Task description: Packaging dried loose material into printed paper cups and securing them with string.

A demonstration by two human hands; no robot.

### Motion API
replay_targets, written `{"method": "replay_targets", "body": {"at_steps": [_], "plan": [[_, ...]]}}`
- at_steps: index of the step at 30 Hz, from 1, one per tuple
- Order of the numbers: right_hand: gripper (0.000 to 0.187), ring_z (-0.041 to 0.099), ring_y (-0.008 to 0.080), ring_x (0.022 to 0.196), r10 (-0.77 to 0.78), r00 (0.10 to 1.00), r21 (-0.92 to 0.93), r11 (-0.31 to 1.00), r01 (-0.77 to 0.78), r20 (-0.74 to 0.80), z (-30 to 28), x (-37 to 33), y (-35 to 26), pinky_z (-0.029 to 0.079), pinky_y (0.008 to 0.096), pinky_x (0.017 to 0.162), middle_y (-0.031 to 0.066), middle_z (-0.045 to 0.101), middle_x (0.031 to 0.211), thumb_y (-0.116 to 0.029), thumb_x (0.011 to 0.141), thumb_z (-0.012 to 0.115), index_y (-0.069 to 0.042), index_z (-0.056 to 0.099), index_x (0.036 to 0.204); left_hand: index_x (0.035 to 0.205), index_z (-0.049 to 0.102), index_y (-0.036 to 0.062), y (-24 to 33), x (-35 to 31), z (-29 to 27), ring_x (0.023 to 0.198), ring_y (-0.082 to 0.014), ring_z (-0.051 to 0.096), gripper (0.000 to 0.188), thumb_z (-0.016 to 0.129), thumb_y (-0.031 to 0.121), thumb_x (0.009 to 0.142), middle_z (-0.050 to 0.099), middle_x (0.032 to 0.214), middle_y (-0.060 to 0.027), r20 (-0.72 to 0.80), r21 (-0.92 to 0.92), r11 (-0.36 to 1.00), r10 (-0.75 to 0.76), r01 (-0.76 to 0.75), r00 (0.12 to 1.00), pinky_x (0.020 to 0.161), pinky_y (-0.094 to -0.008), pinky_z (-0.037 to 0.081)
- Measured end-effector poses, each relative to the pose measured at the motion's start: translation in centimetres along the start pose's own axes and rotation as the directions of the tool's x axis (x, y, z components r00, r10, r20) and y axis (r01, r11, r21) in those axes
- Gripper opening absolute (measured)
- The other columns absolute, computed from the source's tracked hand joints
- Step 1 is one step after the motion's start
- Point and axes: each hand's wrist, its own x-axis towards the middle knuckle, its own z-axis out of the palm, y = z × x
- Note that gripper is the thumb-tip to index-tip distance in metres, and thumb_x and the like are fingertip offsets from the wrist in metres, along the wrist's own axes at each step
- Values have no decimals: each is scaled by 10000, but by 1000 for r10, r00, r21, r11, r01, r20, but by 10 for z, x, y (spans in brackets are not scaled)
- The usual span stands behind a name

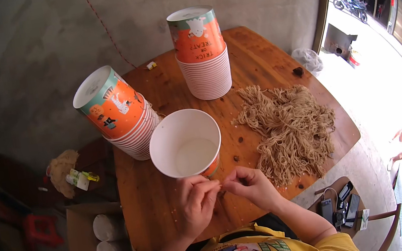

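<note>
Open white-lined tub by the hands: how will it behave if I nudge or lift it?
The tub shows a thin rim and a bare white inside, so it is probably light for its size. Its smooth wall looks like paperboard, so a hard squeeze might dent it. It narrows toward its bottom, so a push near the rim could tip it.

Bucket (185, 143) on table (142, 202); left stack (118, 112), right stack (202, 55) behind it; cord heap (292, 130) right; carton (81, 232) left of table.
</note>
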Motion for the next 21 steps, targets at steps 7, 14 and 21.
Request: {"method": "replay_targets", "body": {"at_steps": [7,14,21], "plan": [[121,561,107,614,-273,930,-418,896,152,-247,10,25,5,487,270,581,77,596,746,-88,852,643,-5,554,850,1073,631,74,-20,35,-11,877,-299,604,267,676,43,812,628,933,-90,190,207,977,-87,47,978,789,-405,470],[110,626,214,638,-415,877,-502,827,252,-244,17,38,12,514,315,595,113,612,774,-62,824,639,-15,546,858,1134,646,56,-13,43,-17,904,-304,616,283,620,40,853,643,973,-118,322,238,966,-175,99,931,812,-401,484],[155,582,142,613,-447,854,-523,811,263,-264,22,41,4,487,286,574,94,605,693,-63,818,665,-11,524,783,1177,627,62,-13,49,-17,876,-302,607,323,607,56,854,625,927,-108,346,193,973,-188,126,919,787,-413,496]]}}
